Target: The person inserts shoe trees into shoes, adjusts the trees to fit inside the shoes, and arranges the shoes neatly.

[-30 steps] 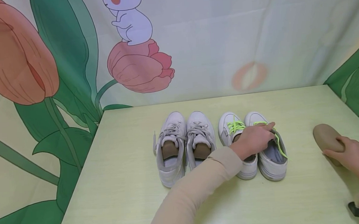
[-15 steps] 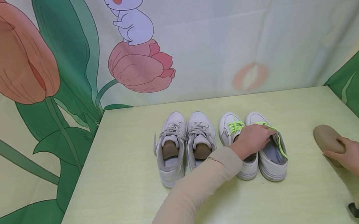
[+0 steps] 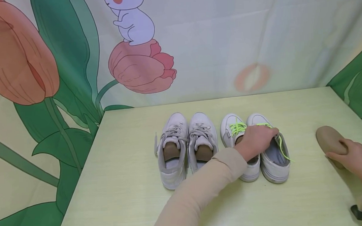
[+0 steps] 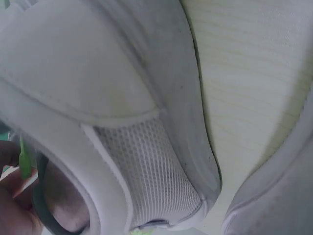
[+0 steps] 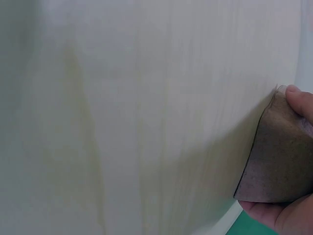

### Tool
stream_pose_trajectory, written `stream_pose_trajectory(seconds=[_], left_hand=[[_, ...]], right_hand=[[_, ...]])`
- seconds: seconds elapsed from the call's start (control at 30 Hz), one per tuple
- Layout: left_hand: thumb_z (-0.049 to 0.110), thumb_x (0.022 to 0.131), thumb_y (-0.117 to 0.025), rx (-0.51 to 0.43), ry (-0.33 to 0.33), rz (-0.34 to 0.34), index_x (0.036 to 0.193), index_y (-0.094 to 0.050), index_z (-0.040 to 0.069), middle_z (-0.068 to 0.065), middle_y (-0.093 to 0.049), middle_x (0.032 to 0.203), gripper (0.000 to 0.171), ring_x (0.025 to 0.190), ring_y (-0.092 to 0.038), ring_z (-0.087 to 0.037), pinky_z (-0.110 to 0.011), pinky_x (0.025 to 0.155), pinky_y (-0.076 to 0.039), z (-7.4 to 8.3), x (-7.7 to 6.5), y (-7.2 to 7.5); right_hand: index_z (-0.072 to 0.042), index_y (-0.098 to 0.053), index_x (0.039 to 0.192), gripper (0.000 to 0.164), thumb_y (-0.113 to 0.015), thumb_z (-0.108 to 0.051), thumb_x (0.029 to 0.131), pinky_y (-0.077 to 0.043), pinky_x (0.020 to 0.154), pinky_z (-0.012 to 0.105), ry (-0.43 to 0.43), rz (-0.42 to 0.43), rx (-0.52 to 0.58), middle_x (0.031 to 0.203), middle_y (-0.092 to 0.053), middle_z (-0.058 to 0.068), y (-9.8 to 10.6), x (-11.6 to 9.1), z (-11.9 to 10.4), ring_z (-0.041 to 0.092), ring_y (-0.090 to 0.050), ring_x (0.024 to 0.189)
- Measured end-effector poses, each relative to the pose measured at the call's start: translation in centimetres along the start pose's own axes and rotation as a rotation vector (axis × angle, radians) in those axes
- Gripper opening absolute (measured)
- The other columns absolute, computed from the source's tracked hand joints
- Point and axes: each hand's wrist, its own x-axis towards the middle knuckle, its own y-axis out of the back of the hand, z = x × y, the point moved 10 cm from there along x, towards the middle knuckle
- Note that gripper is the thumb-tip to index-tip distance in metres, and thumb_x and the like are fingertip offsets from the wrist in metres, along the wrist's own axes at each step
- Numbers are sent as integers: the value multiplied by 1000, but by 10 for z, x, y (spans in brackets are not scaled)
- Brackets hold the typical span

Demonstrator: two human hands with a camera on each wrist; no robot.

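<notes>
On the right of two white sneakers with neon-green laces, my left hand (image 3: pixel 259 138) works at the opening of the outer sneaker (image 3: pixel 275 174). Its curled fingers grip the tongue area by the laces (image 3: pixel 281 147); the exact hold is hidden behind the hand. The left wrist view is mostly filled by the side of the neighbouring sneaker (image 4: pixel 63 63), with curled fingers and a bit of green lace (image 4: pixel 24 159) at its left edge. Farther right, my right hand (image 3: pixel 357 157) holds a brown shoe insert (image 3: pixel 329 138), thumb and fingers around it, just over the table.
A pair of white sneakers with grey laces (image 3: pixel 174 175) stands to the left, brown inserts (image 3: pixel 171 150) inside. The pale table (image 3: pixel 121 196) meets a printed cloth backdrop (image 3: pixel 208 41) behind. A small black object (image 3: pixel 359 213) is by the right sleeve.
My left fingers, stretched out over the lace a second ago, have curled in at the sneaker's opening. The right hand and the shoe insert stay in place.
</notes>
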Motion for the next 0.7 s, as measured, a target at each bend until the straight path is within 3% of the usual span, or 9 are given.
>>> stream_pose_trajectory(seconds=[0.2,0.4,0.7], left_hand=[[15,90,-44,-36,-52,-61,113,-54,42,21,-57,110,37,88,-56,-1,-22,62,-47,1,2,-3],[10,85,-49,-90,-97,-81,118,-51,40,19,-55,115,45,93,-55,-1,-19,61,-46,2,3,-5],[9,86,-49,-143,-102,-93,126,-45,38,20,-50,123,50,99,-55,-3,-18,63,-45,-2,3,-11]], right_hand=[[15,-25,130,89,-54,-52,79,-32,80,61,-21,-5,2,117,-34,43,2,-2,-1,55,-34,102],[15,-26,129,88,-54,-52,80,-33,79,60,-5,-6,-9,116,-35,43,3,-2,-3,54,-36,100],[14,-30,127,87,-53,-54,79,-35,76,59,-14,-39,-47,116,-37,42,1,-1,-1,54,-38,99]])
